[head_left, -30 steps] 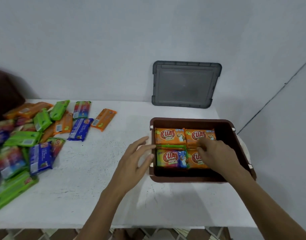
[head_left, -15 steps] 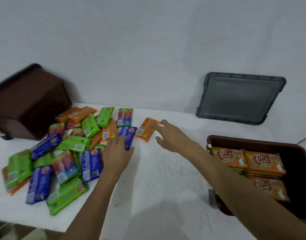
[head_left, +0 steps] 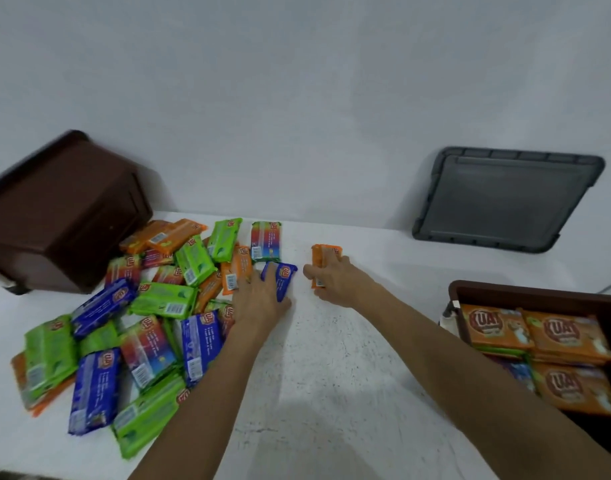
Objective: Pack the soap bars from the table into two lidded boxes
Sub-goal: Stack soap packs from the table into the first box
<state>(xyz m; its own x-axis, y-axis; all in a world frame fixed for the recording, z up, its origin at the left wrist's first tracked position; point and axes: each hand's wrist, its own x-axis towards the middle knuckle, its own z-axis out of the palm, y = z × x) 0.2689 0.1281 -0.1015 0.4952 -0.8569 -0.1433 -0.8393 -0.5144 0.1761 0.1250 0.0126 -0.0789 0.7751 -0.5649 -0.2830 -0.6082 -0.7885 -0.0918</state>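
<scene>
Table (head_left: 331,393): white; I see the open box (head_left: 539,292) at its right edge.
Second box (head_left: 65,216): brown, tipped over, far left of the open box.
Lid (head_left: 504,199): grey, leaning on the wall behind the open box.
Open box: brown, with packed bars (head_left: 498,323) in layers, the orange ones on top.
Soap pile (head_left: 151,323): green, blue, orange and rainbow bars lying loose on the table, well left of the open box.
Right hand (head_left: 335,282): left of the open box, thumb and fingers curled round the orange bar (head_left: 319,258); I cannot tell if the bar is off the table.
Left hand (head_left: 262,299): further left of the open box, at the pile's edge, fingers laid fairly straight on the blue bar (head_left: 285,275).
</scene>
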